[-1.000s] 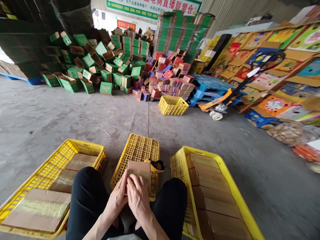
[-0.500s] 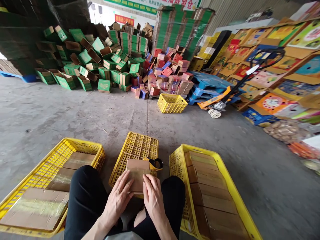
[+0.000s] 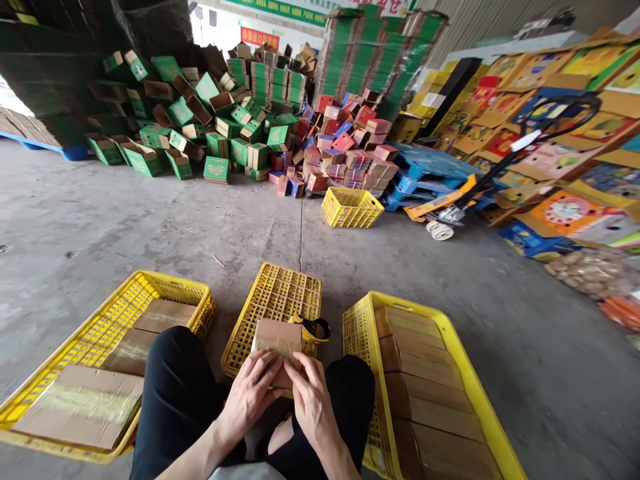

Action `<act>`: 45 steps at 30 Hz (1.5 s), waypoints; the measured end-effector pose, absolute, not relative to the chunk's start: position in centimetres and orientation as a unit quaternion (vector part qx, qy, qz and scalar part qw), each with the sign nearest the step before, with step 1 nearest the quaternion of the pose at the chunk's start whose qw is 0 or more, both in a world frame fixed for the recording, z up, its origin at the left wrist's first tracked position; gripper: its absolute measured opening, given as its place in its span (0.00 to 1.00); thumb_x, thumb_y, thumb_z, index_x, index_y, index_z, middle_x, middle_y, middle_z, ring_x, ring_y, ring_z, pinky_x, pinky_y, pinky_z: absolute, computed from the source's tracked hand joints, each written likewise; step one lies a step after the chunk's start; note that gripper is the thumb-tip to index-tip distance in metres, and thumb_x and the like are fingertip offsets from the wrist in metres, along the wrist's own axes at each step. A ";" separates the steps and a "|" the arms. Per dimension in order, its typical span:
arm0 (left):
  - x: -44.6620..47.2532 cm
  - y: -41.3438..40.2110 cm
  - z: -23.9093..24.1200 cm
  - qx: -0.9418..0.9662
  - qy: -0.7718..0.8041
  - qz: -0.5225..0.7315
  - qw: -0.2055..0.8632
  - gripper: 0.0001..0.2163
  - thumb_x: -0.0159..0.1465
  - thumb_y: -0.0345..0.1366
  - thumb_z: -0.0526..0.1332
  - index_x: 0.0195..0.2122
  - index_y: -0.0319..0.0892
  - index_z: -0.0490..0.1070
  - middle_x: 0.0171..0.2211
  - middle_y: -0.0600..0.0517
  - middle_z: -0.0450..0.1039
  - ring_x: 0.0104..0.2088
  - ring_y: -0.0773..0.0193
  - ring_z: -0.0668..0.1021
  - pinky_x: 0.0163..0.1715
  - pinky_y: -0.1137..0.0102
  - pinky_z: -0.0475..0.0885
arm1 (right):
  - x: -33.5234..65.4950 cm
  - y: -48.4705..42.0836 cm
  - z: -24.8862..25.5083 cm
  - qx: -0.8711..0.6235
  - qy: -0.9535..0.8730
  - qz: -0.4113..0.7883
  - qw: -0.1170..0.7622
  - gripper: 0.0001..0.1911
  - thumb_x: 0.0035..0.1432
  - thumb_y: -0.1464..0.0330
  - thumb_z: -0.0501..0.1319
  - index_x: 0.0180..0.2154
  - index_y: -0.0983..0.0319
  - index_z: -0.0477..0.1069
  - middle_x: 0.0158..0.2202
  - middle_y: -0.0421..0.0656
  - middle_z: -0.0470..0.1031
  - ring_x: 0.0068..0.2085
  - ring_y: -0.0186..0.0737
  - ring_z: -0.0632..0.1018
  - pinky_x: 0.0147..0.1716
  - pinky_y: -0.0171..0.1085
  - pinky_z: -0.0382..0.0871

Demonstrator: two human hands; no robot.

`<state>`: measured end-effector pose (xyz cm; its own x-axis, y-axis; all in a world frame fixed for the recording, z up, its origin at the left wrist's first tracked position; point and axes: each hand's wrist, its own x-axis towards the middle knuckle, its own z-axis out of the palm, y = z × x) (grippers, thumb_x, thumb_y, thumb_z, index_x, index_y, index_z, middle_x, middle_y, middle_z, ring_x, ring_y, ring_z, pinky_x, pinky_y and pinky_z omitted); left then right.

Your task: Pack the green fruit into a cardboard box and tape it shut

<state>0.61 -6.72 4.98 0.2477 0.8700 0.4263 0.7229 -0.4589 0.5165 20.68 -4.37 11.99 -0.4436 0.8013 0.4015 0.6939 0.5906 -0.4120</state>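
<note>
A small brown cardboard box (image 3: 277,337) lies on an upturned yellow crate (image 3: 274,301) between my knees. My left hand (image 3: 249,399) grips the box's near left corner, fingers curled on its top. My right hand (image 3: 313,403) presses on its near right edge, fingers bent over the cardboard. A yellow and black tape dispenser (image 3: 313,327) rests on the crate just right of the box.
A yellow crate (image 3: 107,327) at my left holds taped cardboard boxes; another yellow crate (image 3: 453,347) at my right holds a row of flat brown boxes. Beyond lie bare concrete floor, a far yellow crate (image 3: 350,208), heaps of green and red cartons, and a pallet jack (image 3: 450,203).
My hands slid from the middle of the box apart and toward its near edge, then closer together again. The box stays on the crate. The view shifted slightly.
</note>
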 end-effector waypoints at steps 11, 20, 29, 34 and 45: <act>0.4 -6.7 4.9 0.779 0.490 0.370 0.127 0.16 0.76 0.45 0.61 0.62 0.48 0.75 0.55 0.46 0.79 0.59 0.51 0.78 0.64 0.52 0.75 | 20.2 -4.3 12.4 -0.444 -0.840 0.114 0.290 0.27 0.72 0.79 0.51 0.62 0.53 0.75 0.54 0.47 0.78 0.53 0.47 0.79 0.54 0.47 0.82; 0.5 -6.7 4.9 0.779 0.485 0.385 0.100 0.17 0.75 0.43 0.63 0.62 0.46 0.73 0.54 0.46 0.78 0.58 0.52 0.77 0.62 0.54 0.76 | 19.7 -4.4 13.7 -0.448 -0.852 0.097 0.254 0.31 0.69 0.80 0.55 0.66 0.49 0.72 0.54 0.47 0.77 0.52 0.47 0.79 0.53 0.46 0.83; 0.5 -6.5 5.0 0.781 0.485 0.387 0.067 0.18 0.75 0.45 0.63 0.63 0.45 0.73 0.54 0.45 0.78 0.56 0.52 0.79 0.59 0.56 0.78 | 20.3 -4.5 13.5 -0.439 -0.845 0.133 0.276 0.24 0.70 0.80 0.52 0.56 0.55 0.76 0.55 0.47 0.77 0.54 0.48 0.78 0.56 0.47 0.81; 0.6 -6.7 5.0 0.778 0.497 0.379 0.066 0.20 0.75 0.45 0.63 0.65 0.44 0.71 0.57 0.44 0.78 0.58 0.51 0.79 0.62 0.54 0.77 | 19.8 -3.8 13.8 -0.442 -0.850 0.120 0.261 0.25 0.70 0.79 0.54 0.60 0.52 0.75 0.51 0.46 0.78 0.50 0.47 0.79 0.52 0.46 0.82; 1.0 -6.8 5.9 0.789 0.504 0.352 -0.011 0.33 0.77 0.41 0.54 0.80 0.41 0.46 0.73 0.41 0.65 0.71 0.47 0.70 0.67 0.54 0.71 | 18.4 -4.7 8.5 -0.434 -0.862 0.035 0.259 0.34 0.74 0.75 0.52 0.77 0.60 0.53 0.73 0.49 0.65 0.73 0.52 0.66 0.67 0.54 0.73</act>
<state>0.96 -6.84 5.89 0.2455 0.7868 0.5663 0.8027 -0.4925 0.3362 18.37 -4.70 8.45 -0.4896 0.7660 0.4166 0.7294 0.6216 -0.2856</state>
